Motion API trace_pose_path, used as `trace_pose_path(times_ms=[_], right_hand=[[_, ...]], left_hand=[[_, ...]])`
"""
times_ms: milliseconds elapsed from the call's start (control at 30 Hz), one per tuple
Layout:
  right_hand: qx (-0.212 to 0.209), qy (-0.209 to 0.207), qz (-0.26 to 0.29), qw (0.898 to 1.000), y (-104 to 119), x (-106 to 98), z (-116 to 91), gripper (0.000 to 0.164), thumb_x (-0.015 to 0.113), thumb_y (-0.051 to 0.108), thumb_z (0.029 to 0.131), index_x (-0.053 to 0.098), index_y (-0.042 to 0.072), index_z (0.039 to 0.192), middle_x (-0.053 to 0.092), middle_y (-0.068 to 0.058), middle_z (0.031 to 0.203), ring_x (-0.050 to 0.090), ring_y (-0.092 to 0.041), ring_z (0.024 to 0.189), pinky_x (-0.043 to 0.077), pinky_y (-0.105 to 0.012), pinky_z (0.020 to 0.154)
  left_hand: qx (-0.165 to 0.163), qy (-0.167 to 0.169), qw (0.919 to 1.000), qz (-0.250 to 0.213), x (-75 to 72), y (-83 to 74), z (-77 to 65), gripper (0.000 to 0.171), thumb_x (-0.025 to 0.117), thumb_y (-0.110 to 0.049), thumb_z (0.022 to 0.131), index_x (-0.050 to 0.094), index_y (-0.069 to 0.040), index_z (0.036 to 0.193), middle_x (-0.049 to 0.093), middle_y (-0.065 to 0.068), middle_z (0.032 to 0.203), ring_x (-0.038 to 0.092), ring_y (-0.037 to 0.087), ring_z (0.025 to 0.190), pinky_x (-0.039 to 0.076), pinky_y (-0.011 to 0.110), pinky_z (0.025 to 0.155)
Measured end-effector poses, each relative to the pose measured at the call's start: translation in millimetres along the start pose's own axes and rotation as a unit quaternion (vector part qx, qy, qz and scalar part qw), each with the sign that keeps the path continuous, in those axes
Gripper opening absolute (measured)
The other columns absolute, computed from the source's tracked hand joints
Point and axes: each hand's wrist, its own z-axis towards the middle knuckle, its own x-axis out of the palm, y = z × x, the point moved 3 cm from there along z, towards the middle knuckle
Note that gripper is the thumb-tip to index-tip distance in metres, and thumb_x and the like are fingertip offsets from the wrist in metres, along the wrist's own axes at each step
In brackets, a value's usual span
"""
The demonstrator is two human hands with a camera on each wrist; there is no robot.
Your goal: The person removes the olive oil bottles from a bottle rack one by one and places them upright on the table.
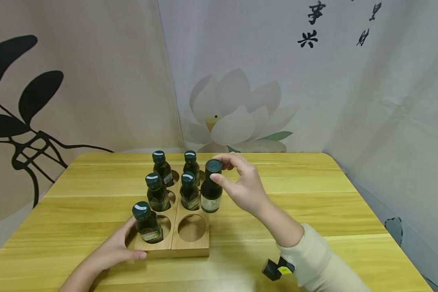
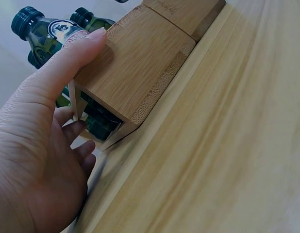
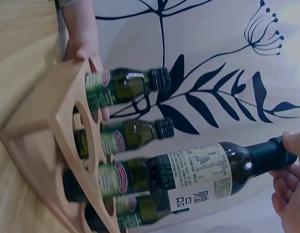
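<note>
A dark bottle [image 1: 210, 192] with a cream label hangs upright over the right side of a wooden bottle rack [image 1: 190, 253]. My right hand [image 1: 246, 186] pinches it at the black-capped neck, thumb in front. In the right wrist view the label [image 3: 201, 170] faces the camera. Several small green glass bottles [image 3: 118, 87] with dark caps stand in the rack's round holes. My left hand [image 1: 113, 249] grips the rack's front left corner; its thumb [image 2: 82, 51] lies on the front wall and its fingers curl by the open side. The front left bottle [image 1: 148, 225] leans beside that hand.
The rack sits on a striped wooden table [image 1: 259, 259], left of centre. At its front right, a round hole [image 1: 191, 228] shows its wooden bottom. Printed fabric [image 1: 241, 48] hangs behind the table. A small black device [image 1: 273, 269] is by the right sleeve.
</note>
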Motion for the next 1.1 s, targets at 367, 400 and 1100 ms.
trace_pose_path(times_ms=[367, 400, 1100], right_hand=[[0.02, -0.016, -0.043, 0.999, -22.6, -22.6, 17.5, 0.027, 0.075, -0.002, 0.08, 0.066, -0.001, 0.106, 0.063, -0.007, 0.089, 0.054, -0.021, 0.083, 0.043, -0.037, 0.075], [0.022, -0.017, -0.046, 0.999, -24.4, -24.1, 19.1, 0.027, 0.074, -0.001, 0.081, 0.066, -0.002, 0.106, 0.064, -0.007, 0.09, 0.055, -0.021, 0.083, 0.044, -0.037, 0.075], [0.092, -0.009, -0.062, 0.994, -69.6, -36.0, 37.2, 0.025, 0.067, 0.005, 0.089, 0.064, 0.001, 0.114, 0.06, -0.01, 0.093, 0.05, -0.022, 0.086, 0.042, -0.036, 0.078]], left_hand=[[-0.02, 0.0, 0.9998, 0.007, 0.4, -0.3, -1.8, 0.104, 0.083, -0.009, 0.069, 0.018, 0.004, 0.15, 0.022, 0.035, 0.148, 0.015, 0.055, 0.134, 0.019, 0.012, 0.1], [-0.019, 0.0, 0.9998, 0.007, 0.4, -0.1, -1.8, 0.104, 0.083, -0.009, 0.069, 0.018, 0.005, 0.149, 0.023, 0.035, 0.148, 0.016, 0.055, 0.134, 0.019, 0.011, 0.099], [-0.027, -0.002, 0.9995, 0.014, -0.1, -0.5, -0.8, 0.107, 0.083, -0.01, 0.068, 0.016, 0.006, 0.149, 0.018, 0.036, 0.149, 0.012, 0.057, 0.134, 0.016, 0.056, 0.107]])
